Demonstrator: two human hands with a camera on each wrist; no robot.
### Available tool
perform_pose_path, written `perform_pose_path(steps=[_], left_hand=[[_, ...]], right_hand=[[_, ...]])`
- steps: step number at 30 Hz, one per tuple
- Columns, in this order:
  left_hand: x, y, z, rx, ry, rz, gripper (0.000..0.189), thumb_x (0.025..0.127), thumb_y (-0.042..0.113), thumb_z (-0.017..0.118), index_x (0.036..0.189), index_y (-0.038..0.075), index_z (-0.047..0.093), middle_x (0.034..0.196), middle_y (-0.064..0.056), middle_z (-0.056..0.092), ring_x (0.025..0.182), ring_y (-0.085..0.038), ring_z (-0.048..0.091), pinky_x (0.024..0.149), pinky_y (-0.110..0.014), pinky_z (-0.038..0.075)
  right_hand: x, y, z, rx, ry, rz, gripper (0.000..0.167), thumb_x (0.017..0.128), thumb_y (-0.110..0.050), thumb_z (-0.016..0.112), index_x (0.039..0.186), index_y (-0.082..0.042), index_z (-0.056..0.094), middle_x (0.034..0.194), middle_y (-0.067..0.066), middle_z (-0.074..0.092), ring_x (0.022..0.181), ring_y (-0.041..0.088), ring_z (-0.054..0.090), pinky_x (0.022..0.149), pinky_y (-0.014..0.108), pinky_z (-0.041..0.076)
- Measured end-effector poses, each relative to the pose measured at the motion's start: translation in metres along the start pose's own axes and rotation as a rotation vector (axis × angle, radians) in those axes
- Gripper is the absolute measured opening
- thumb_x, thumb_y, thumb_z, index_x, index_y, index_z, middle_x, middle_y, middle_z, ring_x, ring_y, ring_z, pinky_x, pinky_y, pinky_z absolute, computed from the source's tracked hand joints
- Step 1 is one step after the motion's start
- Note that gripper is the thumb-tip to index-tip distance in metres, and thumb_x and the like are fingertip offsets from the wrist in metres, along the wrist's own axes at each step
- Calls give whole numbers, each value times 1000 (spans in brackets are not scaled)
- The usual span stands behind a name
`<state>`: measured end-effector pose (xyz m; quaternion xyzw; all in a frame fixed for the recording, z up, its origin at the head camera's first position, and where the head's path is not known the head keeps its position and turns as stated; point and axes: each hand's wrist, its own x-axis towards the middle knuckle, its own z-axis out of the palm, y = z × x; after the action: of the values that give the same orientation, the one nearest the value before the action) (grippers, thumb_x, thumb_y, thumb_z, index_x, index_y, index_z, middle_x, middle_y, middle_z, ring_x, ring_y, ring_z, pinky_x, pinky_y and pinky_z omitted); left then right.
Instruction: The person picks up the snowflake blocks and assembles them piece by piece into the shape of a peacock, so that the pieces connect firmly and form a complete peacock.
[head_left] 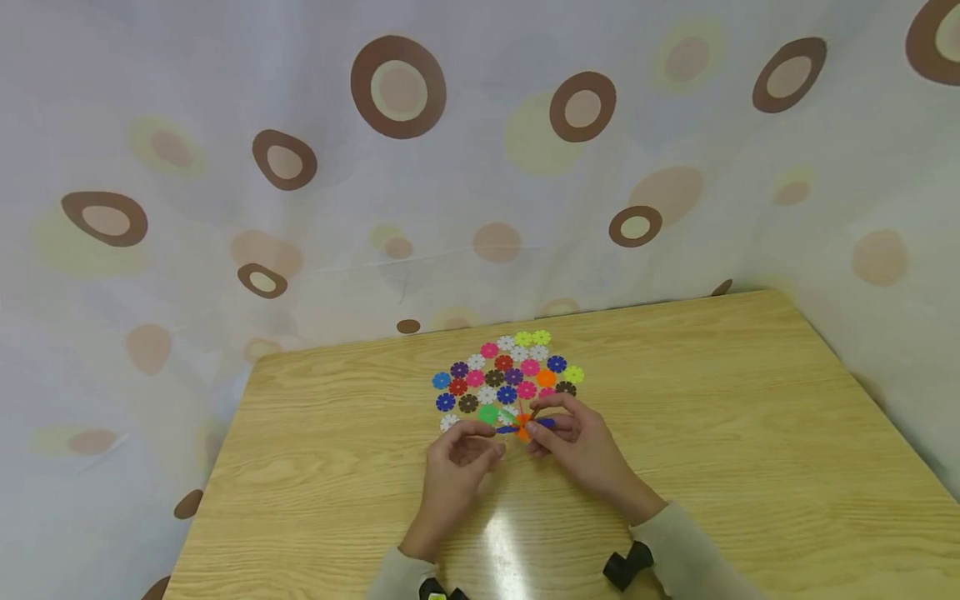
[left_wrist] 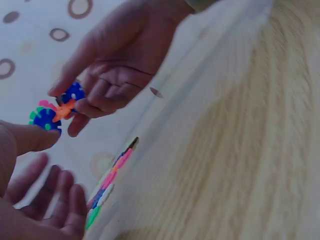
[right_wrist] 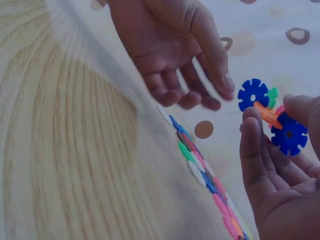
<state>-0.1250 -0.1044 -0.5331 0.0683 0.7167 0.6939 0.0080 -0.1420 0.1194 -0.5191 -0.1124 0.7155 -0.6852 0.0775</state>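
Observation:
A small joined cluster of notched plastic discs is held up over the table. At its middle is an orange disc (right_wrist: pixel 268 115), with a blue disc (right_wrist: pixel 253 94) on one side and another blue disc (right_wrist: pixel 289 134) on the other. Green and pink discs show behind them. My right hand (head_left: pixel 588 446) pinches the cluster by the blue disc on its own side, between thumb and fingers. Facing it, my left hand (head_left: pixel 459 467) has its fingers loosely bent and thumb apart. Its fingertips are close by the other blue disc and grip nothing.
Loose notched discs in many colours lie flat in rows beyond the hands, among them a green disc (head_left: pixel 488 413), a white disc (head_left: pixel 487 394) and a yellow disc (head_left: pixel 573 374). The wooden table (head_left: pixel 322 467) ends at a patterned curtain (head_left: pixel 465 167) behind.

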Motion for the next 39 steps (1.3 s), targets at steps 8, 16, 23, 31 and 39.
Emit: perform_pose_path(steps=[8, 16, 23, 31, 39], left_hand=[[1, 2, 6, -219, -84, -333, 23, 100, 10, 77, 120, 1, 75, 107, 1, 81, 91, -6, 69, 77, -18, 57], [-2, -4, 12, -354, -38, -376, 8, 101, 6, 73, 106, 11, 78, 98, 11, 78, 90, -3, 68, 79, -16, 55], [0, -15, 7, -486, -54, -375, 13, 105, 1, 65, 101, 12, 69, 95, 5, 76, 91, -8, 70, 85, -20, 62], [-1, -20, 3, -522, -98, -360, 12, 106, 2, 63, 102, 14, 65, 100, 3, 76, 97, -10, 71, 94, -23, 64], [-2, -23, 1, -528, -119, -336, 17, 105, 1, 63, 97, 16, 64, 97, 6, 77, 94, -9, 71, 93, -23, 63]], right_hand=[[-2, 5, 8, 1, -32, 49, 36, 105, -9, 73, 137, 1, 60, 114, 24, 81, 89, 16, 81, 79, 29, 69], [-4, 9, 10, -73, -122, 81, 37, 107, -20, 72, 138, -6, 59, 113, 19, 81, 88, 24, 79, 75, 29, 65], [3, 5, -13, -275, -43, 42, 33, 110, -25, 67, 137, -7, 63, 101, 12, 79, 82, 22, 72, 75, 26, 59], [20, 4, -28, -753, 20, 27, 44, 106, -18, 72, 148, -6, 66, 104, 9, 54, 79, 16, 46, 67, 26, 42], [16, 4, -21, -888, 78, 7, 5, 100, -12, 79, 103, -8, 79, 104, 7, 67, 80, 15, 51, 71, 29, 46]])
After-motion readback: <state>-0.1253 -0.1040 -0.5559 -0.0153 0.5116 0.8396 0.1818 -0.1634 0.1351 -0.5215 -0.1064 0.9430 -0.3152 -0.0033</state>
